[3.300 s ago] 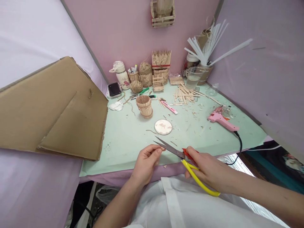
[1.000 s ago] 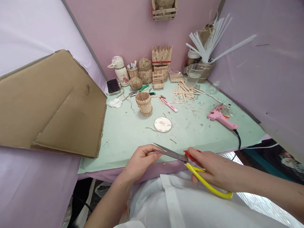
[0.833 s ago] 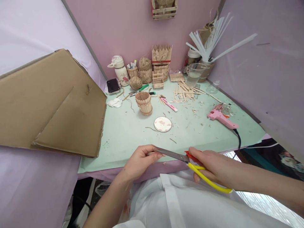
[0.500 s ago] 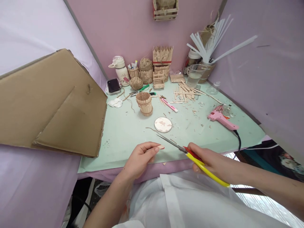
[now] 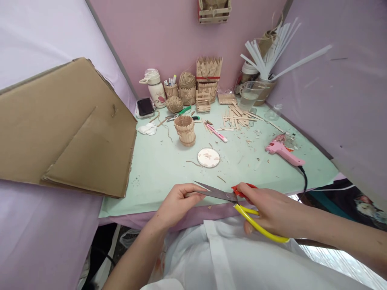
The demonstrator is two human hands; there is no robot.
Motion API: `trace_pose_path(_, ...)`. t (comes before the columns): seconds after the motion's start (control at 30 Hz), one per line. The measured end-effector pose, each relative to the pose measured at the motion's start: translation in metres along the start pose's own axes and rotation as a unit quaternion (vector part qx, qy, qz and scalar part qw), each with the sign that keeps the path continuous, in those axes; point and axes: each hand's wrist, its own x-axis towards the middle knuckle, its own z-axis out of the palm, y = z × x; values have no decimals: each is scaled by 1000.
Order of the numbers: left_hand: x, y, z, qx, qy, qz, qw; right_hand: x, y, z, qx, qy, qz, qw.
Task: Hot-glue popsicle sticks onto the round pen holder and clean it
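Note:
Near the table's front edge, my left hand (image 5: 179, 203) is closed in a pinch on a small wood piece (image 5: 207, 190), mostly hidden by fingers and blades. My right hand (image 5: 269, 207) grips the scissors (image 5: 222, 194), which have one red and one yellow handle. Their blades are parted and lie around the wood piece, close to my left fingertips. Just beyond the blades is a round white dish (image 5: 208, 157) with small wood scraps on it. Behind it to the left stands a small wooden barrel-like cup (image 5: 185, 131).
A large cardboard sheet (image 5: 72, 129) leans at the left. A pink glue gun (image 5: 284, 152) with a black cord lies right. Wooden sticks (image 5: 238, 116), a pink cutter (image 5: 217, 133), a clear water cup (image 5: 249, 96), twine balls (image 5: 174, 104) and a bottle (image 5: 155, 88) stand or lie further back.
The scissors have moved left to the wood piece at my left fingertips, and their blades have opened. My right hand has spread the handles. My left hand has barely moved.

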Motion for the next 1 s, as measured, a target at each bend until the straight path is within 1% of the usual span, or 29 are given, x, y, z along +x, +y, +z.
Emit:
trace_pose_path(0.1, 0, -2, -2, -16, -14, -13, 1000, 1, 3, 3, -14, 8, -10, 1000)
trace_pose_path(0.2, 0, -1, -2, -31, -24, -23, 999, 2, 3, 3, -17, 3, -12, 1000)
trace_pose_path(0.33, 0, -1, -2, -25, -21, -38, 999, -1, 2, 0, -7, -6, -14, 1000)
trace_pose_path(0.4, 1, -1, -1, -28, -18, -38, 999, -1, 1, -2, 16, -13, -15, 1000)
trace_pose_path(0.5, 4, -2, 1, -58, 7, -21, 998, 1, -1, -3, 84, -8, 0, 996)
trace_pose_path(0.57, 6, -3, 5, -109, 30, -6, 994, 4, -2, -1, 133, 12, 18, 991)
trace_pose_path(0.63, 9, -3, 11, -164, 42, 12, 986, 8, -2, 3, 159, 31, 22, 987)
trace_pose_path(0.7, 11, -2, 17, -191, 47, 32, 980, 11, -2, 8, 168, 42, 11, 985)
trace_pose_path(0.8, 12, -2, 23, -196, 64, 60, 977, 13, -2, 14, 178, 42, 3, 983)
trace_pose_path(0.9, 13, -4, 28, -200, 81, 80, 973, 14, -2, 19, 179, 32, 6, 983)
trace_pose_path(1.0, 14, -7, 32, -207, 85, 90, 970, 13, -3, 20, 178, 16, 11, 984)
